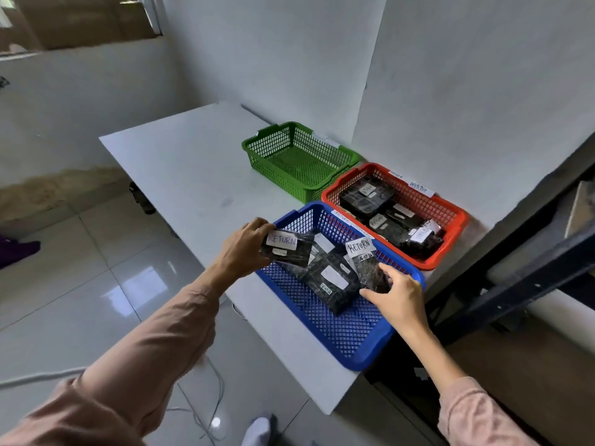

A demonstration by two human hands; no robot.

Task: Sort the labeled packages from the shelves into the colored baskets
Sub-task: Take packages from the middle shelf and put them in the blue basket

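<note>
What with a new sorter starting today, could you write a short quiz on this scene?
1. True or false: the green plastic mesh basket is empty.
2. The white label on the black plastic package in the left hand's grip reads: A OVERDUE, B RETURN, C SHIPPED?
3. How many hands hold a package at the blue plastic mesh basket?
Key: 1 true; 2 B; 3 two.

Left package (289,256), right package (370,272): RETURN; red basket (462,222): OVERDUE
</note>
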